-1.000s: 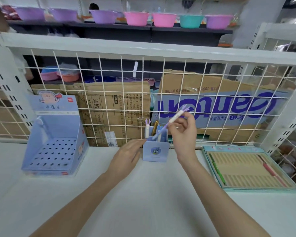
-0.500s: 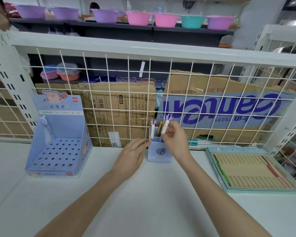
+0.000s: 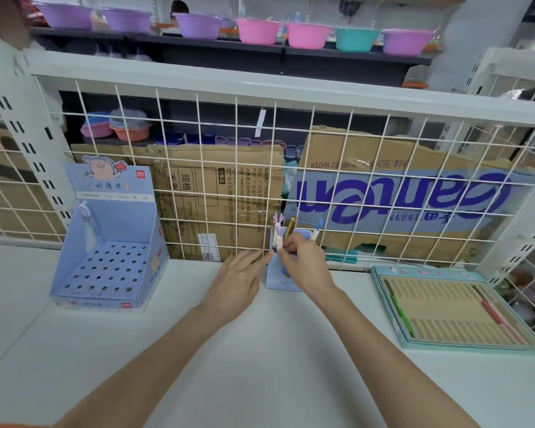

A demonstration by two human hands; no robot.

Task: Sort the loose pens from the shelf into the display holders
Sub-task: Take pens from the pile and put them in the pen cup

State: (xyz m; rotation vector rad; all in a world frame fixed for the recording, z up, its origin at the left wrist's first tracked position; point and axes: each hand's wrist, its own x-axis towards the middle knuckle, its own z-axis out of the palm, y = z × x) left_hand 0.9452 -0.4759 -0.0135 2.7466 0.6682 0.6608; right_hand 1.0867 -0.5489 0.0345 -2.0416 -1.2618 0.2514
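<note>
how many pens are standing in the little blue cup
3 visible: a bunny-topped pen at the left, pinched by the right hand; a gold pen in the middle; a blue-capped pen at the right. The hand may hide more.

- Both forearms were bare from wrist to the frame's lower edge; no sleeve showed.
- The left hand (image 3: 235, 282) and right hand (image 3: 306, 264) wore no gloves.
- Neither wrist carried a watch, band or ring.
</note>
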